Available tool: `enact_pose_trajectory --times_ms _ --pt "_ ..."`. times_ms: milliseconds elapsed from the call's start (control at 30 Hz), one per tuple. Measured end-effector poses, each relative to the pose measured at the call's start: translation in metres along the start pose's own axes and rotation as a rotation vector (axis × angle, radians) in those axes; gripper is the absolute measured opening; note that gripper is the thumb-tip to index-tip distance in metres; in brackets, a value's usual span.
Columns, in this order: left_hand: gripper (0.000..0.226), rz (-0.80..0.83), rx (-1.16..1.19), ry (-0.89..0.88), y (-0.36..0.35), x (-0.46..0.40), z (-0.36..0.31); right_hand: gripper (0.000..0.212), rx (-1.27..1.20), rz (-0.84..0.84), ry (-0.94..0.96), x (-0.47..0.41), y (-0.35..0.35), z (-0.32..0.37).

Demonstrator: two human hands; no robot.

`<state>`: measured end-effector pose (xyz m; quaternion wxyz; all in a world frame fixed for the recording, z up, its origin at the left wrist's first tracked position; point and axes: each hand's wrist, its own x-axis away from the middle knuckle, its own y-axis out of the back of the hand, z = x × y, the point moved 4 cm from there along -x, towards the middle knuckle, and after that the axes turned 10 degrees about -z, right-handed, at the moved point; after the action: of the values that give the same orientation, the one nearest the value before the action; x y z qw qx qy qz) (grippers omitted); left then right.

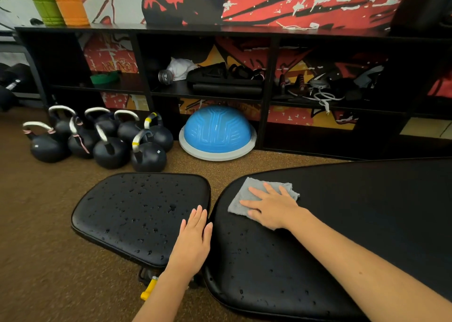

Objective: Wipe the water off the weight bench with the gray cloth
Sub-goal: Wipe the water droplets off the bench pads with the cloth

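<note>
1. The right hand [271, 206] lies flat, fingers straight and spread, pressing the gray cloth [247, 199] onto the long back pad [342, 224] of the weight bench, near that pad's left, far edge.
2. The left hand [193, 238] rests open, fingers straight and together, on the near right edge of the seat pad [137, 214], grasping nothing.
3. Water drops [146, 206] still bead all over the seat pad and on the near left part of the back pad; the stretch to the right of the cloth looks dry.
4. Risk: the cloth is small and only pressed, not gripped, so it could bunch or slip from under the palm and smear water rather than lift it.
5. Risk: drops pushed toward the gap between the pads may run off onto the floor [49, 272].
6. Risk: the left palm sits on wet vinyl and may slide.
7. The cloth is a rough rectangle, its long axis running from near left to far right; the back pad's length runs rightward out of view.
</note>
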<state>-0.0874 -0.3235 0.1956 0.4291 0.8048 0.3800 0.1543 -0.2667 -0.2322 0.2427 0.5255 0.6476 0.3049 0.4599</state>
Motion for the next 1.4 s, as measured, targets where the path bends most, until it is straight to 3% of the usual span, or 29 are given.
enact_pose_trajectory --times_ms 267,700,1067,1400 --pt "0.05 0.003 0.005 -0.011 0.001 -0.001 0.002 0.047 0.028 0.021 -0.077 -0.032 0.0 0.013" --pt "0.051 -0.014 -0.021 -0.032 -0.002 -0.001 0.003 0.045 -0.013 0.023 0.078 0.009 -0.015 0.036" --pt "0.057 0.034 -0.043 -0.062 -0.002 -0.001 0.006 0.047 0.025 0.018 -0.039 0.005 -0.007 0.02" --pt "0.055 0.038 -0.061 -0.069 -0.003 -0.002 0.005 0.046 0.002 0.006 0.076 0.037 -0.019 0.043"
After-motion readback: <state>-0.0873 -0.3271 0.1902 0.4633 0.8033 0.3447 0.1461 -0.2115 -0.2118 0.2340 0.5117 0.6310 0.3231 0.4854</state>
